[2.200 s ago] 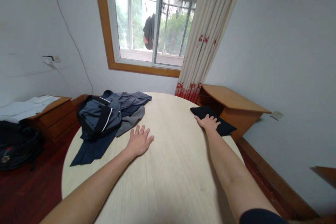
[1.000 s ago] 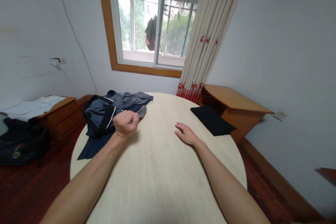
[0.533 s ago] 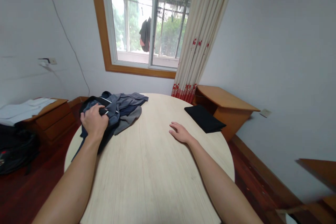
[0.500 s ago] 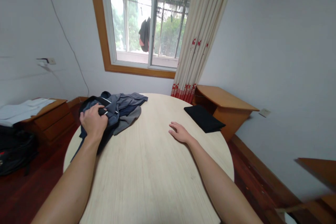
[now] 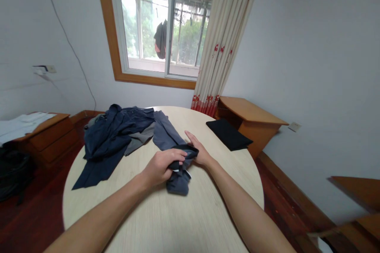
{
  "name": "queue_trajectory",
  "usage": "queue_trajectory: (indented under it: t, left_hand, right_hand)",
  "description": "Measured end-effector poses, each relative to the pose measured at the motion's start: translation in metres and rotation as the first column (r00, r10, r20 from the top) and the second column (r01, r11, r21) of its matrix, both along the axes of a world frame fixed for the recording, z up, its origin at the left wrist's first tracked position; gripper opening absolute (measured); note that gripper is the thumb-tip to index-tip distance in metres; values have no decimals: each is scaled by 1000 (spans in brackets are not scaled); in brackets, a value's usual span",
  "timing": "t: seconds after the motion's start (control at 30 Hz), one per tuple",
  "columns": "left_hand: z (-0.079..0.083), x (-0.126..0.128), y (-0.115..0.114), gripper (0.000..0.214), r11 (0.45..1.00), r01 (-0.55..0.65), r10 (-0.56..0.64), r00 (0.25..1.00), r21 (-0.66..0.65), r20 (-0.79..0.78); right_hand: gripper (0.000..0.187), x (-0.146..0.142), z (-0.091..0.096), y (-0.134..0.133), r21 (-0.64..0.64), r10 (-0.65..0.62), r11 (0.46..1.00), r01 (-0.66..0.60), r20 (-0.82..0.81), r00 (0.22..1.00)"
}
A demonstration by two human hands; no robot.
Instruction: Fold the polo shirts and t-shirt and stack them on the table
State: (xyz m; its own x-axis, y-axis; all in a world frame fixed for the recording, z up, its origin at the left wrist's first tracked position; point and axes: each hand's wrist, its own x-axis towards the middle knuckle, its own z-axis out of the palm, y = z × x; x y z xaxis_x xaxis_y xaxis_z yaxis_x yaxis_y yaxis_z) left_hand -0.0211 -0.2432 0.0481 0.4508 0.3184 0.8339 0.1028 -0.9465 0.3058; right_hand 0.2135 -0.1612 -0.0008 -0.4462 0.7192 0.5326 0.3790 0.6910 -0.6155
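Observation:
My left hand (image 5: 162, 166) is closed on the dark waistband of a grey-blue garment (image 5: 168, 136) that stretches from the clothes pile to the middle of the round table (image 5: 208, 213). My right hand (image 5: 198, 151) touches the same waistband from the right, fingers curled around its edge. The garment's near end is bunched below my hands. A heap of dark blue and grey clothes (image 5: 109, 136) lies at the table's left side.
A folded black cloth (image 5: 228, 134) lies at the table's right edge, beside a wooden cabinet (image 5: 252, 118). A wooden drawer unit (image 5: 44, 134) with white cloth stands at left. The window (image 5: 160, 27) and curtain (image 5: 222, 35) are behind the table.
My left hand grabbed the grey-blue garment in the pile and dragged it to the table's middle. My right hand moved onto its waistband. The pile shifted and spread.

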Motion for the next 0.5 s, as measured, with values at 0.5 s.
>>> queue_trajectory:
  t: [0.5]
  left_hand:
    - [-21, -70, 67, 30, 637, -619, 644, 755, -459, -124]
  right_hand:
    - [51, -21, 56, -52, -609, 150, 687, -396, -414, 898]
